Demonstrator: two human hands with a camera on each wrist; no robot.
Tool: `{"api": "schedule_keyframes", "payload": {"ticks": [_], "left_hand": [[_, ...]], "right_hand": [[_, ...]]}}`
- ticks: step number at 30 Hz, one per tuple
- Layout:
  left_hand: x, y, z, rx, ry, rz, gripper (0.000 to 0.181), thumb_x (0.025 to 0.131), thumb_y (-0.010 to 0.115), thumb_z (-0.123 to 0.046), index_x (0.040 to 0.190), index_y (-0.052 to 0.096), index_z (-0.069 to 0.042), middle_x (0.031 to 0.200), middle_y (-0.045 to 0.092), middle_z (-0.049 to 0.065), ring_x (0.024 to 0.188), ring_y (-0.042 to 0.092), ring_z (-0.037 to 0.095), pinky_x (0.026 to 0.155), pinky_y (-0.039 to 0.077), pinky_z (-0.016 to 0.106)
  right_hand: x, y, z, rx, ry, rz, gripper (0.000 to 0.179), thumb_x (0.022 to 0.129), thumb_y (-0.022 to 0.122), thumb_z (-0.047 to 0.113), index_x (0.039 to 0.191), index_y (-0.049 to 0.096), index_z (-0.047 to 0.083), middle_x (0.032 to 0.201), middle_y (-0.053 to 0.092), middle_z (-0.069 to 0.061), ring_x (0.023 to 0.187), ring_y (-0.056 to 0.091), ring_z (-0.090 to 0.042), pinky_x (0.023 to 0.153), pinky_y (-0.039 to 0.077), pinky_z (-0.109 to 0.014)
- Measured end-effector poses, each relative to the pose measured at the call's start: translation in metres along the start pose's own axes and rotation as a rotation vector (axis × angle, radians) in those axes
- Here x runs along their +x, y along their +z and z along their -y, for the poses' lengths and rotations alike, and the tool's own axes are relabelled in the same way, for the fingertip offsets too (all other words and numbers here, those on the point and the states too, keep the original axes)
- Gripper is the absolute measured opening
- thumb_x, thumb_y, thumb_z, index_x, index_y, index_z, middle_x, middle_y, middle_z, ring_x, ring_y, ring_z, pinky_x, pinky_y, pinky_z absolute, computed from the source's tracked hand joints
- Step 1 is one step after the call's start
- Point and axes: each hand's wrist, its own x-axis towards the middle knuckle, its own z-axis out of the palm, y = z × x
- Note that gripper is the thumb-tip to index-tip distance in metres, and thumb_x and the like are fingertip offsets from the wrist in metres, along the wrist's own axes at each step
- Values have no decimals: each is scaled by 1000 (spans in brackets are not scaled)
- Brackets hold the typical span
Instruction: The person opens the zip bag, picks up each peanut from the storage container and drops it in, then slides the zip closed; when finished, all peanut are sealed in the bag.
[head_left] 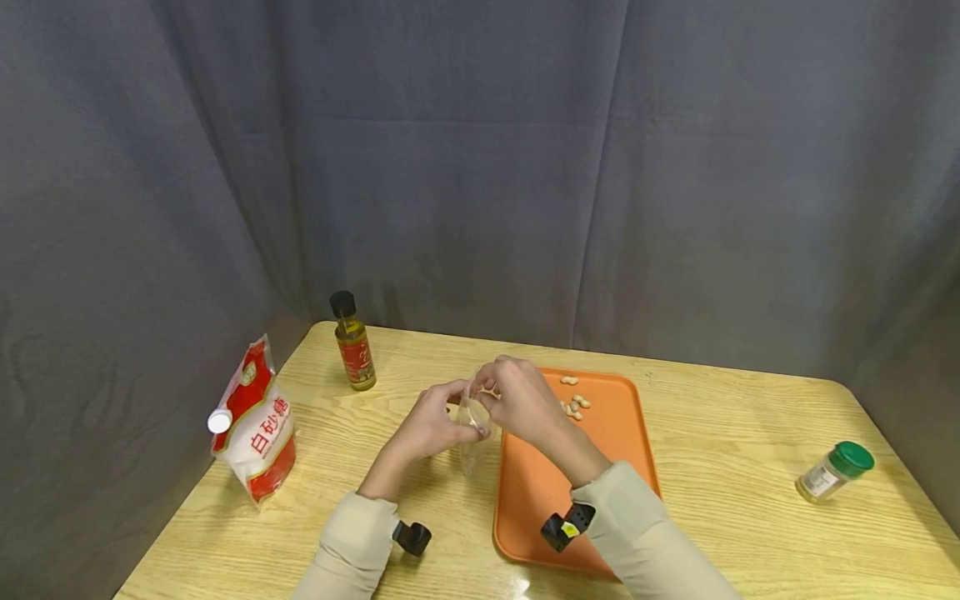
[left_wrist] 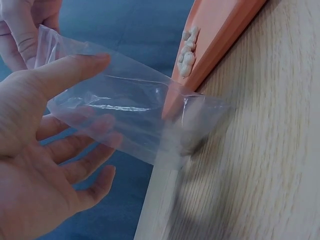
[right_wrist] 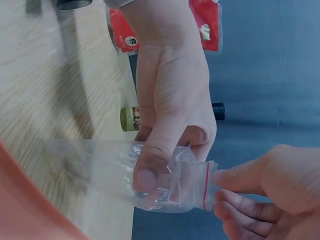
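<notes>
A clear zip bag (head_left: 471, 425) with a red line along its mouth hangs upright above the table, just left of the orange tray (head_left: 536, 504). My left hand (head_left: 435, 423) holds the bag's middle, thumb on one side and fingers on the other. At the mouth, the thumb and fingers of my right hand (right_wrist: 270, 195) pinch the rim beside the red line. Through the bag's lower end in the left wrist view a blurred brownish shape shows; I cannot tell whether it lies inside or behind. Several unshelled peanuts (head_left: 576, 407) lie at the tray's far end.
On the left stands a red and white sugar pouch (head_left: 262, 433) with a white cap. A small oil bottle (head_left: 355, 350) with a black cap is at the back left. Far right, a green-lidded spice jar (head_left: 832, 473) stands near the table's edge. Grey curtains (head_left: 450, 167) surround the table.
</notes>
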Motion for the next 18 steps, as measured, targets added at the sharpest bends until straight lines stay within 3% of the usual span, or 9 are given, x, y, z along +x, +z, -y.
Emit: {"api": "schedule_keyframes", "payload": {"ticks": [6,9,14,18], "left_hand": [[0,0,0,4,-6,4,38,75,86,-20,106,66,-14,107,62,3,113,57,32,89,48,52],[0,1,0,5,-7,2,42,73,87,-17,110,67,-10,112,64,7,113,57,33,88,50,51],[1,2,1,16,-18,-3,50,73,87,-15,118,67,-8,119,65,12,113,57,32,87,50,50],[1,2,1,12,-28,-4,43,73,87,-14,111,67,-8,121,64,11,114,57,31,86,51,48]], "right_hand": [[0,-5,-2,32,33,13,5,84,76,1,89,76,3,85,68,-6,78,65,-23,68,53,-35],[0,-10,-8,37,70,4,10,84,76,0,94,75,0,88,70,-8,80,66,-23,69,55,-37],[-3,-14,-29,-3,154,-1,11,84,74,1,94,75,1,85,70,-6,69,64,-17,65,53,-35],[-8,-8,-52,-29,239,21,10,86,73,3,95,75,0,82,70,-7,66,63,-17,67,53,-37]]}}
